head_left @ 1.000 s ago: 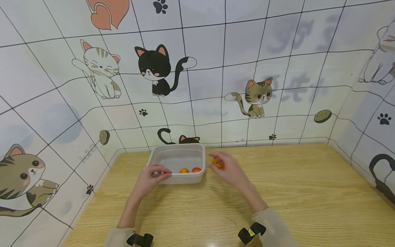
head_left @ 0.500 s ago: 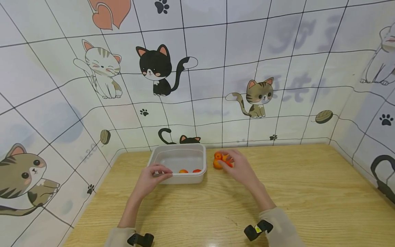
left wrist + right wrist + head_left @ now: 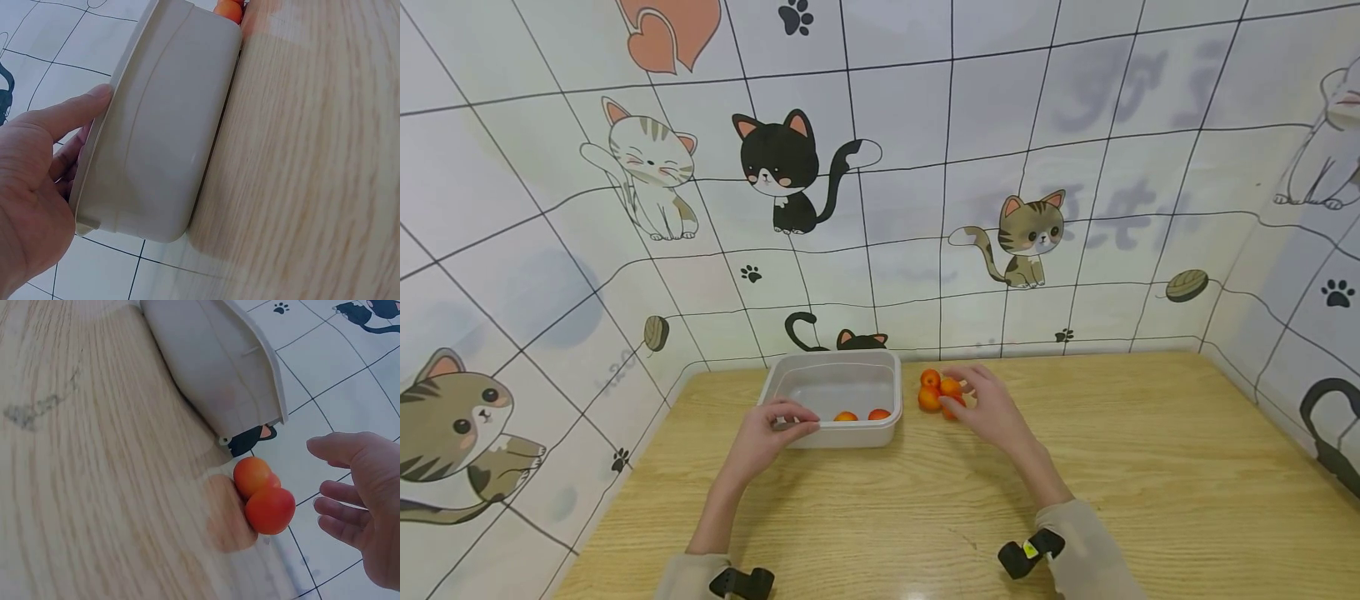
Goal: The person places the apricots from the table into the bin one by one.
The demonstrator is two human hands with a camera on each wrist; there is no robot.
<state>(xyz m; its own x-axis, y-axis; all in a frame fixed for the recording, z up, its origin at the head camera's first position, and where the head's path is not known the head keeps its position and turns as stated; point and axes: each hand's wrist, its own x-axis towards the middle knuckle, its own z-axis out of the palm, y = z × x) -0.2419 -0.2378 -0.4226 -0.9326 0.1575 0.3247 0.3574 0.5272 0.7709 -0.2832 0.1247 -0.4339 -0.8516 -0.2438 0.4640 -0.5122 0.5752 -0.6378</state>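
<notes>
A pale plastic container (image 3: 850,437) stands on the table, two orange-red round fruits (image 3: 846,416) inside near its front wall. My left hand (image 3: 763,435) grips its front rim, thumb outside and fingers over the edge, as the left wrist view shows of the container's side (image 3: 162,125). To the right of the container, several small orange-red fruits (image 3: 929,399) lie clustered together. Right beside them is my right hand (image 3: 996,410), fingers spread and slightly bent. In the right wrist view, a gap separates that hand (image 3: 365,503) from the nearest fruit (image 3: 270,511).
The light wooden table (image 3: 1120,450) runs back to a wall (image 3: 910,208) covered with cat-print sheeting. Black camera mounts (image 3: 1030,553) are strapped over both sleeves. A black curved object (image 3: 1330,425) shows at the far right edge.
My right hand has drawn rightward off the fruits it was covering, so the cluster now shows. The left hand has stayed on the container rim.
</notes>
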